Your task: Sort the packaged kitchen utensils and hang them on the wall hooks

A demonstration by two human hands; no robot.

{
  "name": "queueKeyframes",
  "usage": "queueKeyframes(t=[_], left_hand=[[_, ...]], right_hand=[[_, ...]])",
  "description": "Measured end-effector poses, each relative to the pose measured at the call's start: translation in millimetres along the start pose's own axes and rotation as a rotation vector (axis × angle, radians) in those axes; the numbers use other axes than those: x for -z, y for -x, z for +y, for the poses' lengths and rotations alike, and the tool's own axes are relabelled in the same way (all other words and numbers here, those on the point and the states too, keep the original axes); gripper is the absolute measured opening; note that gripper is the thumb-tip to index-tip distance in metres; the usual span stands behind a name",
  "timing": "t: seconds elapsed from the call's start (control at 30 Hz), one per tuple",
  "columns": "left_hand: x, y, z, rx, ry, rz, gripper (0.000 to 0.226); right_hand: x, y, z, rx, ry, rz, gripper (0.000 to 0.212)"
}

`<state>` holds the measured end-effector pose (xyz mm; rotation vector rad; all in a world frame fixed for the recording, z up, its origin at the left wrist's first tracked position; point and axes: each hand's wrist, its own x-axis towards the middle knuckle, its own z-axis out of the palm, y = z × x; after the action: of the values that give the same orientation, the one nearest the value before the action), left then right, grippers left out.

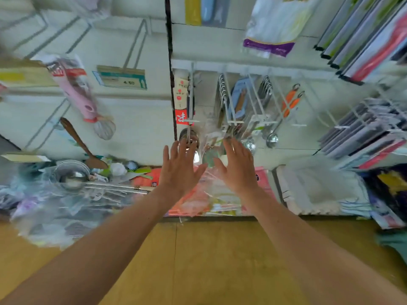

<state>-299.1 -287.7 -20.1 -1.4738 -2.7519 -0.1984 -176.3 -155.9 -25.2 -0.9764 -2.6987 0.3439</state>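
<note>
Under wall hooks [235, 122], left hand [179, 170] and right hand [239, 170], both splayed, flank packaged utensils [211, 153].

We face a pale, off-white panelled wall [141, 133] that fills the upper part of the view, crossed by horizontal joints [132, 97] between its panels. A dark vertical strip [169, 40] splits it into a left and a right section. On the left section we see a price label [122, 79] standing out from the wall, with 4 50 readable on it. Beneath us lies a floor [220, 267] of yellowish wood, with a straight seam [176, 249] running away from us toward the foot of the wall. The light is even and soft, with no hard shadows; the left edge of our view is blurred.
</note>
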Motion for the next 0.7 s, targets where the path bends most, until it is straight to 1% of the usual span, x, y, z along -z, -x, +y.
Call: queueKeyframes(t=[0.17,0.27,0.4,0.47,0.63,0.7], left_hand=[[-2.9,-20.4,49.8,-0.095,0.003,-0.014,0.076],[-7.8,-31.0,74.2,-0.138,0.01,-0.01,0.073],[-13.6,-45.8,106.4,-0.187,0.017,-0.018,0.077],[-19.2,-55.2,123.0,-0.203,0.039,-0.027,0.075],[-39.6,-82.6,162.5,-0.247,0.076,-0.047,0.068],[-46.6,-96.0,180.1,-0.218,0.129,-0.089,0.062]], right_hand=[[19.0,6.1,49.1,-0.101,-0.006,0.038,0.061],[28.8,6.8,72.9,-0.135,-0.003,0.072,0.061],[36.4,6.7,102.3,-0.159,-0.003,0.105,0.06],[37.0,4.6,119.3,-0.168,0.0,0.135,0.06],[33.3,-5.7,162.2,-0.184,-0.005,0.143,0.061],[33.6,-14.5,179.4,-0.203,-0.029,0.144,0.062]])
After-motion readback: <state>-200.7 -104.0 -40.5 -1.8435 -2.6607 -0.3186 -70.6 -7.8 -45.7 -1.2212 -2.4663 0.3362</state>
